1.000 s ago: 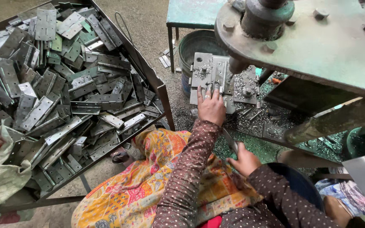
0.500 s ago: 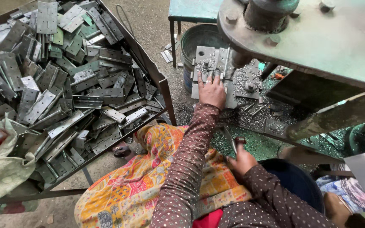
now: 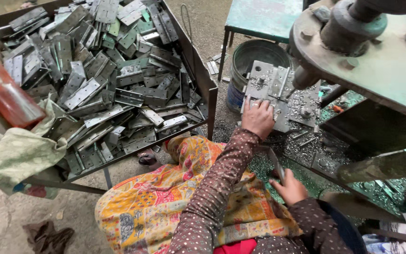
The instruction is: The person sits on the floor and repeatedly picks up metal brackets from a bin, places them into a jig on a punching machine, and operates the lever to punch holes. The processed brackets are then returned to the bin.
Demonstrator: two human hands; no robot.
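Hinge plate under press: 2 hands engaged.
Left hand (image 3: pixel 258 118) spread flat on the hinge plate (image 3: pixel 265 89) beneath the press (image 3: pixel 353 42); right hand (image 3: pixel 290 188), nearer, pinches a metal strip (image 3: pixel 276 163). Risk: fingers crushed if ram descends.

Hinge tray (image 3: pixel 198 61) left, bucket (image 3: pixel 254 56) behind plate (image 3: pixel 269 84), press (image 3: pixel 377 61) right.

A tray (image 3: pixel 202 70) of metal hinges (image 3: pixel 104 80), a green bucket (image 3: pixel 254 54).
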